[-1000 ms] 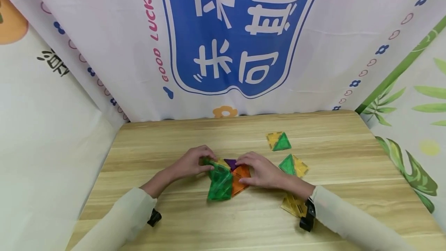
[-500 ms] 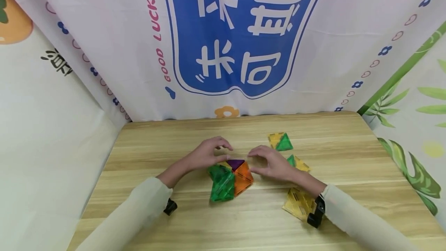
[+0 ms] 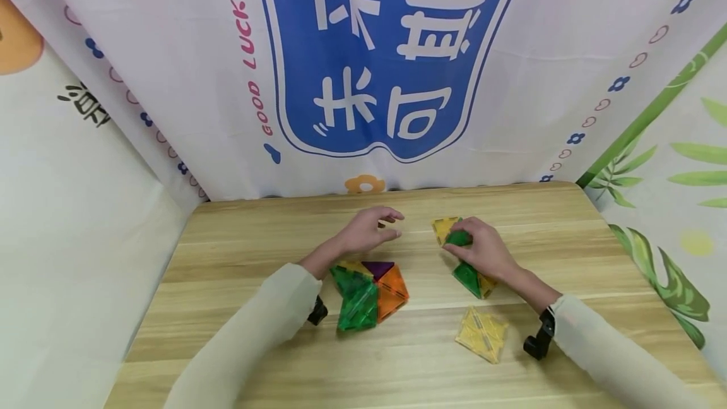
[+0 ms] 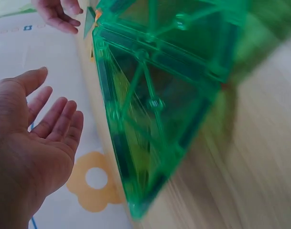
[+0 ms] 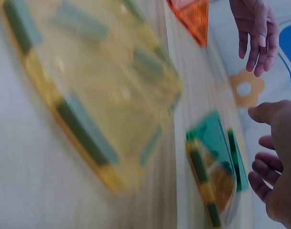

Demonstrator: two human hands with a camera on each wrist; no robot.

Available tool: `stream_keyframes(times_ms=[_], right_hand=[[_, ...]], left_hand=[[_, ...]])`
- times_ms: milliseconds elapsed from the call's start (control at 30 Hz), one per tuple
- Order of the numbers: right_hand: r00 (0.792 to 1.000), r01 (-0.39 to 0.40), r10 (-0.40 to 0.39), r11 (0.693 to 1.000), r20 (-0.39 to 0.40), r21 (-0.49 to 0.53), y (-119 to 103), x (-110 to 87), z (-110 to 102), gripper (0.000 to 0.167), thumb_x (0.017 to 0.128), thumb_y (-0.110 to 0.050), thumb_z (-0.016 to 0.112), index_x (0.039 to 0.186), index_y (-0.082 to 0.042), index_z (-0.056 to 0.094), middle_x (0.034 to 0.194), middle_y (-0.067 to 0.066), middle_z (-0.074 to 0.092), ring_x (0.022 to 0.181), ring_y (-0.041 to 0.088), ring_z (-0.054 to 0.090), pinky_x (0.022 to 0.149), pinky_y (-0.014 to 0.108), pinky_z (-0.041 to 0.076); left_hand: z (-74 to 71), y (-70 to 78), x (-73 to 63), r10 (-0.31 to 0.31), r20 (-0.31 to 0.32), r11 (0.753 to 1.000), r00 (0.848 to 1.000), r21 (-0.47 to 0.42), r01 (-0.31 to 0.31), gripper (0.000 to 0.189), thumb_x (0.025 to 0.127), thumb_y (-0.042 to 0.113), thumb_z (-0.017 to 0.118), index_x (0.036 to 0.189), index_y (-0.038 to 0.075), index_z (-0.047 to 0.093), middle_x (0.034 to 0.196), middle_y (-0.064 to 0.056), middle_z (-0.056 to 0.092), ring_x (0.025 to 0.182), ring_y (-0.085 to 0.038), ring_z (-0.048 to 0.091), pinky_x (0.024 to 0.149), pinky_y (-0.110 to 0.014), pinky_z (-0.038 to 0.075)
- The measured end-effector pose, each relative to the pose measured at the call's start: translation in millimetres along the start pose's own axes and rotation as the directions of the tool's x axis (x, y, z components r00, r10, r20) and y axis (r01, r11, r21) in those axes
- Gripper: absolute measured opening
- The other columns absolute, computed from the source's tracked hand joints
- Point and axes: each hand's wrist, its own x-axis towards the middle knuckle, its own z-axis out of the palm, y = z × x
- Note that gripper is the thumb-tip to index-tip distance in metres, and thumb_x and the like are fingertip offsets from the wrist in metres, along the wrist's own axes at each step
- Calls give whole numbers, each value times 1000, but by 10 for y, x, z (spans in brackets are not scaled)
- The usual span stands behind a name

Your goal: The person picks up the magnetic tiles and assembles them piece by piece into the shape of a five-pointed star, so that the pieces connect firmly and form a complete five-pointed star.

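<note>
In the head view my right hand [image 3: 481, 250] reaches over a magnetic-tile pair, a yellow triangle [image 3: 443, 227] and a green triangle [image 3: 459, 238]. The green one shows between thumb and fingers, which are spread apart in the right wrist view. My left hand [image 3: 372, 230] holds nothing, its fingers loosely bent, behind a group of joined tiles. That group has green tiles [image 3: 359, 305], an orange part [image 3: 392, 292], a purple triangle [image 3: 378, 269] and a yellow piece [image 3: 354, 267]. Green tiles [image 4: 155, 95] loom large in the left wrist view.
Another green tile [image 3: 467, 278] with a yellow partner lies just below the right hand, partly covered by it. Nearer the front is a yellow tile pair [image 3: 483, 333]. A printed curtain [image 3: 318, 169] hangs behind the wooden table [image 3: 244, 226].
Both hands have left the joined tiles. The right hand has moved right to the far green and yellow pair; the left hand has drifted back and right.
</note>
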Motion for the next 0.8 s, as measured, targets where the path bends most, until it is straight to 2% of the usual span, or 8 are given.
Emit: stream_keyframes(times_ms=[167,300,533,800], right_hand=[[992,-125,125,990,-7,-65,131,56,-45,51,89,-27,88,122,8,72,125,28,68,113,43,66,95,59,56],[984,-173,175,982,20,-70,167,85,-37,58,88,-29,88,126,10,70,127,31,68,120,47,63,102,63,52],[984,-178,179,983,18,-38,163,142,19,55,87,-28,89,126,7,72,127,28,69,116,43,65,99,60,53],[985,-169,169,985,27,25,101,174,91,52,85,-24,92,124,4,73,128,26,68,108,39,67,89,55,57]], left_hand=[[107,-12,212,-17,31,999,999,-31,18,46,105,12,67,148,-1,58,151,-14,60,138,-33,58,114,-44,50],[182,23,354,-39,68,997,997,-59,43,48,105,11,66,150,-2,54,154,-16,57,139,-33,57,113,-42,50],[289,98,537,-97,116,990,989,-90,107,52,106,13,66,154,2,51,158,-15,52,144,-31,52,117,-42,46],[422,113,604,-187,119,979,975,-64,196,51,106,11,65,155,9,52,160,-9,52,150,-26,46,122,-41,40]])
